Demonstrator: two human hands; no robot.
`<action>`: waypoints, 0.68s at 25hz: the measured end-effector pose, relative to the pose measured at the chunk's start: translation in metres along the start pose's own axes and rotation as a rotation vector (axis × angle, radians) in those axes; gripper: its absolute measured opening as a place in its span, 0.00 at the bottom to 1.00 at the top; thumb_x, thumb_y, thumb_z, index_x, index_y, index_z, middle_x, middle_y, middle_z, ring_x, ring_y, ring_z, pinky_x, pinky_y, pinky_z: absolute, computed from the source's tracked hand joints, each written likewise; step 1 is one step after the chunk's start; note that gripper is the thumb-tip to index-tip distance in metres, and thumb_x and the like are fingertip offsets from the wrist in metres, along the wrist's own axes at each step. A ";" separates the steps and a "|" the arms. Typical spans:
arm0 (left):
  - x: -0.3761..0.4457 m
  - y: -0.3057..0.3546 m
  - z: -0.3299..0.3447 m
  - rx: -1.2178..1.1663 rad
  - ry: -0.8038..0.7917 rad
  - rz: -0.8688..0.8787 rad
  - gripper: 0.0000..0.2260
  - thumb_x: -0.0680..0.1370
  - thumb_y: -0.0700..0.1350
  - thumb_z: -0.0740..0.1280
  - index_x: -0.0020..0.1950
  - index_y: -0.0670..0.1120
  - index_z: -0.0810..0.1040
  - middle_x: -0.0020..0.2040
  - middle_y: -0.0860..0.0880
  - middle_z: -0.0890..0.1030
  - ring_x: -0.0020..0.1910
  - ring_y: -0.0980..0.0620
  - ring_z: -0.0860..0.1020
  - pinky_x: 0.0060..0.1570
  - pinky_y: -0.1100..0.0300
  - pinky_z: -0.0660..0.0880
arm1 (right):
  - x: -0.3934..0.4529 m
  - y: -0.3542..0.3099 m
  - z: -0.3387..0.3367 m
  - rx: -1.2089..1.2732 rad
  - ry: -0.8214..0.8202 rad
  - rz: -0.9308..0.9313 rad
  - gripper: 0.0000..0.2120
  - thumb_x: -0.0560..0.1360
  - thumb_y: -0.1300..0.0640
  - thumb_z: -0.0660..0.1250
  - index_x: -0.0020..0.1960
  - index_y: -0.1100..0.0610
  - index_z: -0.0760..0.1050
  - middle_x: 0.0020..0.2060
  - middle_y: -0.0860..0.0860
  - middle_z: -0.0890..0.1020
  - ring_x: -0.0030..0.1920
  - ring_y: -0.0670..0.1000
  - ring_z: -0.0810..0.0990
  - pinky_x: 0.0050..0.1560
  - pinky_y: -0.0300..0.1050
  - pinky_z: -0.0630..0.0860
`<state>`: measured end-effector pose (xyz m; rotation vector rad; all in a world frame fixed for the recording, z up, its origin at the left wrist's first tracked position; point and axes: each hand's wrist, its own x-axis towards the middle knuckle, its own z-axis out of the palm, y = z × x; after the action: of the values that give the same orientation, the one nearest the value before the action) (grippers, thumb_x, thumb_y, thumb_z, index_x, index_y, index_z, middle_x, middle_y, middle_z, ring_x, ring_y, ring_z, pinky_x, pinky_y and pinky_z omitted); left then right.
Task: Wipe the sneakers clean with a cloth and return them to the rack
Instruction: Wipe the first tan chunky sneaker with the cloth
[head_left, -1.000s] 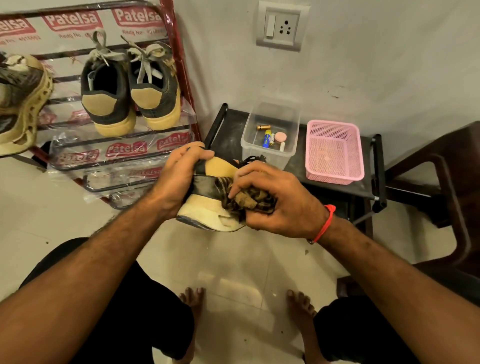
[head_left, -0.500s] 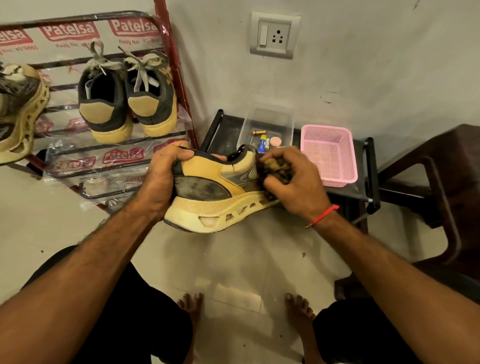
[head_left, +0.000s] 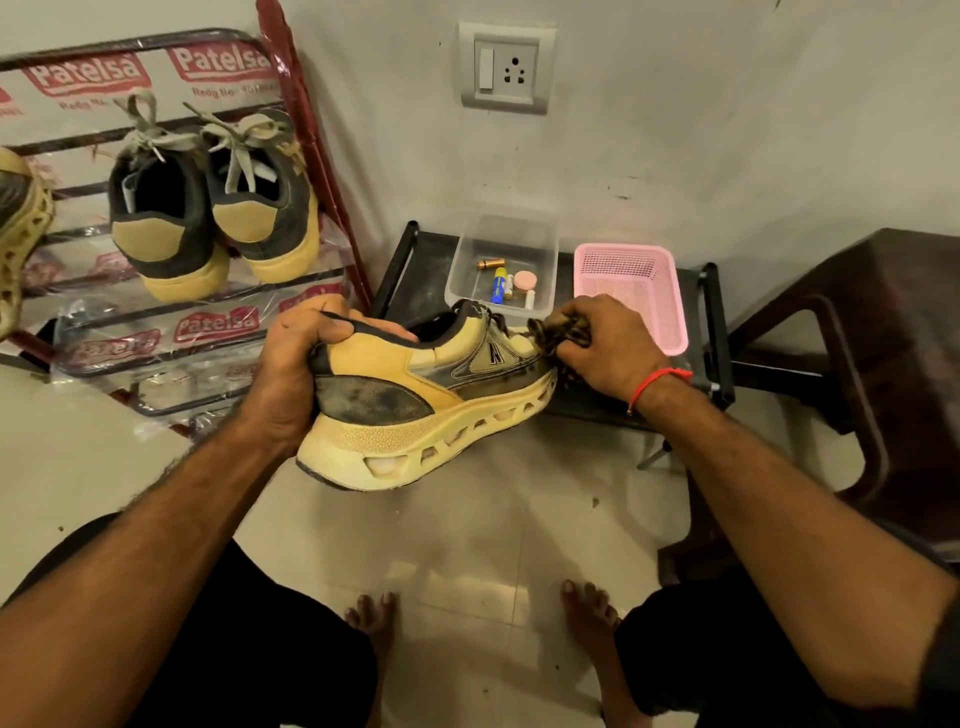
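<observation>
The person holds a tan and grey sneaker (head_left: 431, 405) in the air above the tiled floor (head_left: 467, 545), just in front of the low black table (head_left: 415, 291), which serves as landmark here. The left hand (head_left: 296, 374) grips the sneaker's heel, its fingers curled over the collar and the thumb tucked into the opening, with the cut-out sole facing the camera and the toe pointing toward the table. The right hand (head_left: 608, 348) is closed round a bunched, dark patterned cloth (head_left: 556, 332) and presses it against the toe end of the sneaker, over the table's front edge; a red thread (head_left: 657, 382) circles that wrist. On the table stand a clear plastic tub (head_left: 501, 236) holding batteries and small bits, and, to its right, a pink mesh basket (head_left: 628, 291). Left of the table leans the red-framed shoe rack (head_left: 306, 156), still in printed plastic wrap, carrying a dark pair of sneakers (head_left: 213, 208) heels outward and, at the far left edge, part of another tan sneaker (head_left: 18, 244). Right of the table is a dark brown chair (head_left: 883, 338).
</observation>
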<state>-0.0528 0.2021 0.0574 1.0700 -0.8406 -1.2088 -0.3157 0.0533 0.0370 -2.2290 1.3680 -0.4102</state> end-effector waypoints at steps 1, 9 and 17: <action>0.003 -0.001 -0.003 -0.003 0.035 -0.006 0.22 0.59 0.52 0.77 0.36 0.42 0.68 0.50 0.26 0.80 0.50 0.33 0.80 0.54 0.45 0.77 | -0.003 -0.004 0.002 0.024 0.018 -0.003 0.14 0.74 0.59 0.71 0.59 0.58 0.78 0.54 0.55 0.78 0.53 0.52 0.74 0.50 0.35 0.66; 0.001 0.000 0.008 0.117 0.427 0.023 0.07 0.71 0.43 0.67 0.33 0.51 0.72 0.32 0.49 0.72 0.34 0.51 0.72 0.35 0.58 0.71 | -0.089 -0.121 0.020 0.411 -0.136 -0.759 0.15 0.67 0.63 0.74 0.53 0.59 0.80 0.51 0.53 0.79 0.53 0.51 0.77 0.56 0.45 0.75; 0.003 -0.003 0.023 0.177 0.403 -0.017 0.23 0.78 0.39 0.62 0.24 0.53 0.77 0.27 0.58 0.71 0.34 0.55 0.70 0.39 0.56 0.69 | -0.071 -0.099 0.027 0.189 -0.116 -0.997 0.15 0.70 0.55 0.73 0.55 0.60 0.81 0.55 0.58 0.79 0.56 0.56 0.77 0.58 0.50 0.76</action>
<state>-0.0745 0.1952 0.0615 1.4092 -0.6314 -0.8992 -0.2610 0.1602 0.0689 -2.5609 0.0559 -0.6767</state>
